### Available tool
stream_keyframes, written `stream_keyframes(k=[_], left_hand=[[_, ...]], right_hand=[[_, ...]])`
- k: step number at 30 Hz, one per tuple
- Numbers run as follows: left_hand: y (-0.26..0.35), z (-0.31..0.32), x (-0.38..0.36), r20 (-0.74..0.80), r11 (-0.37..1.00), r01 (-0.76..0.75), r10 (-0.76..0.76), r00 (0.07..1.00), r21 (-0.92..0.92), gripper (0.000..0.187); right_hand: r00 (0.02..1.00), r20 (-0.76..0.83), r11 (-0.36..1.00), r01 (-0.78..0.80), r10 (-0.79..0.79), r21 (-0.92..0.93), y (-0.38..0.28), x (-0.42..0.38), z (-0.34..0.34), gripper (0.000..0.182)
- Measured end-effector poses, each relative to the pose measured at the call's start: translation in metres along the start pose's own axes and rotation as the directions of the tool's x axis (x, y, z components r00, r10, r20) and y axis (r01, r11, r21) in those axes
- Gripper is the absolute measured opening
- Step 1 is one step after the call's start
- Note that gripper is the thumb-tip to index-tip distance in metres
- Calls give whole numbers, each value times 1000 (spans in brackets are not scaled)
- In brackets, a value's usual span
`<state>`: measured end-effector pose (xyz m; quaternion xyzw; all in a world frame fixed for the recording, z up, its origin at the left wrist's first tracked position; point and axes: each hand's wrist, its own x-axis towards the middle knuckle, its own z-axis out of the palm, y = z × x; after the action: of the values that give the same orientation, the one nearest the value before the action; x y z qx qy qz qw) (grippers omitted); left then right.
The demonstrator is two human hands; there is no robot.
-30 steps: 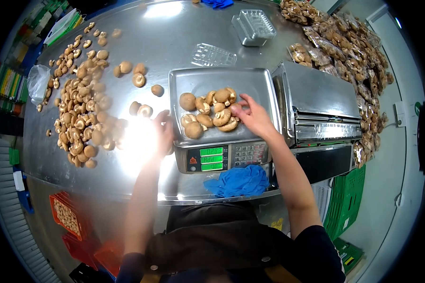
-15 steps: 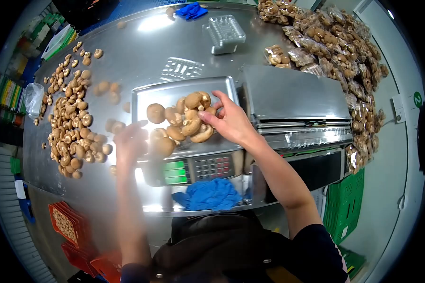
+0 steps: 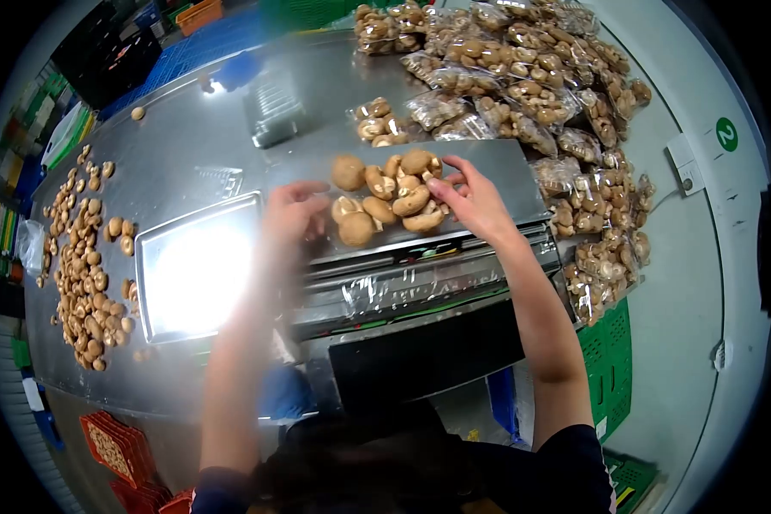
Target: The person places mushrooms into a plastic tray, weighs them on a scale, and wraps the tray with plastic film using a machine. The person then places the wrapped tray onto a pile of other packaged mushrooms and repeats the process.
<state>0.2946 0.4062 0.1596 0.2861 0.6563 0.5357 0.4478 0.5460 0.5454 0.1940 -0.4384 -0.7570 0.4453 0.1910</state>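
A tight cluster of brown mushrooms [image 3: 394, 195] is over the flat metal top of a machine [image 3: 488, 171] with a strip of clear film [image 3: 403, 295] along its front. Any clear tray under the mushrooms is hard to make out. My right hand [image 3: 481, 207] holds the cluster's right side, its thumb over the edge mushrooms. My left hand [image 3: 295, 214], partly blurred, is at the left side with fingers stretched towards the mushrooms, a small gap showing. To the left lies the bare metal scale pan [image 3: 199, 265], bright with glare.
Many loose mushrooms [image 3: 86, 283] spread over the steel table [image 3: 171, 163] at left. Bagged mushrooms [image 3: 531, 86] are heaped at the back and right. A clear plastic tray stack [image 3: 274, 116] and a blue cloth [image 3: 240, 68] are at the back. Green crates [image 3: 606, 368] stand at right.
The mushroom cluster has gone from the scale pan to the machine top on its right, with both hands beside it. My left hand has come up to its left side. The view has turned right.
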Motion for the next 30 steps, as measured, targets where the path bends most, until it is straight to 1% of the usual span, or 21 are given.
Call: stream_keyframes(k=[1, 2, 4, 6, 7, 8, 9, 10, 12, 13, 15, 16, 18, 19, 20, 22, 25, 28, 30], left_hand=[[-4, 12, 10, 35, 1000, -3, 3, 999, 9, 28], [-7, 22, 16, 45, 1000, 29, -29, 999, 9, 27], [-3, 34, 17, 65, 990, 54, -63, 996, 133, 26], [7, 33, 13, 57, 983, 81, -91, 994, 165, 27], [7, 30, 17, 41, 945, -1, -13, 999, 328, 28], [6, 24, 22, 37, 874, -75, 65, 997, 481, 29], [11, 19, 31, 62, 768, -235, 248, 967, 596, 30], [15, 18, 36, 30, 763, -267, 310, 950, 589, 28], [32, 29, 41, 71, 693, -439, 492, 868, 571, 24], [39, 36, 48, 125, 660, -467, 497, 859, 588, 23], [51, 51, 61, 233, 591, -524, 498, 835, 614, 21], [56, 62, 66, 359, 546, -563, 440, 823, 620, 20], [66, 74, 52, 329, 613, -427, 274, 904, 664, 21], [69, 76, 47, 357, 592, -428, 242, 902, 683, 20], [65, 75, 42, 403, 575, -476, 260, 878, 666, 20], [66, 78, 26, 406, 509, -537, 352, 843, 673, 23], [55, 78, 17, 354, 461, -550, 446, 822, 696, 28], [49, 79, 15, 341, 448, -557, 476, 811, 699, 31], [49, 80, 14, 336, 449, -556, 480, 810, 699, 31]], right_hand=[[1000, -17, 1000, -19, 19, 3, 12, 4, -8, 73], [999, -21, 999, -32, 32, -38, 29, 10, -14, 72], [1000, -6, 995, -5, 4, -96, 37, 10, -19, 64], [999, 31, 998, -19, 21, -60, 35, 6, -24, 63], [999, 50, 996, -3, 8, -84, 34, 4, -28, 64], [998, 70, 994, 12, -5, -108, 31, 4, -32, 65], [998, 55, 977, -30, 43, -211, 24, 6, -38, 60], [997, 13, 961, 79, -78, -267, 21, 11, -41, 53], [946, -52, 880, 276, -320, -387, 17, 22, -46, 42], [903, -56, 859, 384, -426, -340, 10, 31, -42, 30], [786, 97, 728, 606, -611, -321, -2, 55, -27, 26], [707, 168, 648, 701, -687, -297, -4, 67, -22, 24], [739, 259, 663, 673, -622, -328, -4, 77, -15, 19], [753, 300, 671, 657, -585, -344, -3, 81, -12, 17], [771, 321, 697, 636, -550, -332, -4, 85, -10, 16], [800, 365, 747, 587, -476, -312, -11, 92, -10, 13], [842, 459, 775, 482, -282, -409, -33, 96, -10, 15], [853, 494, 714, 452, -170, -535, -40, 106, -2, 22], [845, 518, 647, 472, -137, -599, -54, 107, 0, 22]])
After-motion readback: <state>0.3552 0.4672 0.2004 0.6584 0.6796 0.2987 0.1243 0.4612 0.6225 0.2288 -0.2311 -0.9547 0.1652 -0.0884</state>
